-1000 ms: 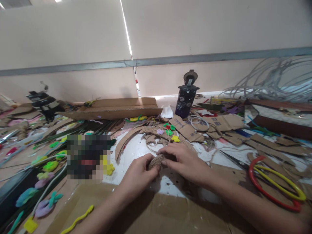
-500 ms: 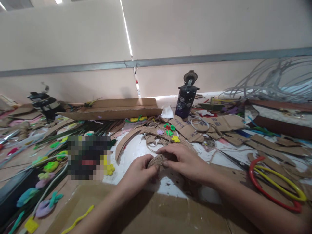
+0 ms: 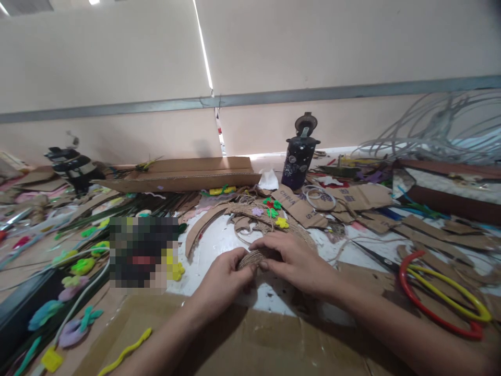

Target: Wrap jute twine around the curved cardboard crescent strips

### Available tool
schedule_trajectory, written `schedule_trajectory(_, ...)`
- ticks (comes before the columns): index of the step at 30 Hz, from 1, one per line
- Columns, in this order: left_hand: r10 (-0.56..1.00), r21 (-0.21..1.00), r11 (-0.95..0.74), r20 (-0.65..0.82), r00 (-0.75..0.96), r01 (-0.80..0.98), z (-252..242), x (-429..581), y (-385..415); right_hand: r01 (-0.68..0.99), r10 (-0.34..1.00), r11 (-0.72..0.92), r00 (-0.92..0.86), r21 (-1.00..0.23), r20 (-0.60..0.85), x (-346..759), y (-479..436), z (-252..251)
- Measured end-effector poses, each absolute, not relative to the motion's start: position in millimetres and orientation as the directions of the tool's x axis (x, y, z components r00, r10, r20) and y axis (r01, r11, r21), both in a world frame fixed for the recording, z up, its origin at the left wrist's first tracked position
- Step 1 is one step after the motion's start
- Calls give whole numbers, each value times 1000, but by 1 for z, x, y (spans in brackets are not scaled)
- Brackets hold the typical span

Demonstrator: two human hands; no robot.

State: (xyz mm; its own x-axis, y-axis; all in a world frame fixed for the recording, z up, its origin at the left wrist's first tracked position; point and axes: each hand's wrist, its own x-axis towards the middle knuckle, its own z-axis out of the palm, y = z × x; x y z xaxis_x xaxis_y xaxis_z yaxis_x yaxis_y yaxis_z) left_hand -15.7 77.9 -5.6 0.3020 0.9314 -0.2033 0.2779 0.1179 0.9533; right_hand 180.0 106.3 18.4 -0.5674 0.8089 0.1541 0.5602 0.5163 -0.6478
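Both my hands meet at the middle of a cluttered craft table. My left hand (image 3: 221, 279) pinches the near left end of a small twine-wrapped piece (image 3: 254, 256) with thumb and fingers closed on it. My right hand (image 3: 295, 261) lies over the right side of the same piece, fingers curled and pressing on it. Loose jute twine (image 3: 245, 237) loops away behind it on the white tabletop (image 3: 213, 243). Most of the wrapped piece is hidden under my fingers.
A dark bottle (image 3: 299, 156) stands at the back centre. Cardboard strips (image 3: 305, 209), a long cardboard box (image 3: 188, 175), small felt flowers (image 3: 274, 211), red and yellow rings (image 3: 442, 292), scissors (image 3: 376, 256), coiled tubing (image 3: 438, 130) and coloured foam shapes (image 3: 80, 266) surround the hands. Flat cardboard (image 3: 242, 344) lies nearest me.
The hands stay on the twine-wrapped piece with only slight finger shifts; the view has barely moved.
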Motion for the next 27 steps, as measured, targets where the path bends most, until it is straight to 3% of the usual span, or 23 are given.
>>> schedule_trajectory(14, 927, 964, 171, -228, 298, 205, -2, -12, 79, 485, 815, 472, -558, -736, 155, 181, 106, 17)
schedule_trajectory(22, 859, 950, 290, -311, 408, 113, 12, -23, 80, 470, 869, 349, -486, -811, 93, 186, 114, 21)
schedule_trajectory(27, 863, 949, 294, -316, 393, 118, 14, -22, 81, 482, 880, 352, -462, -802, 109, 186, 114, 21)
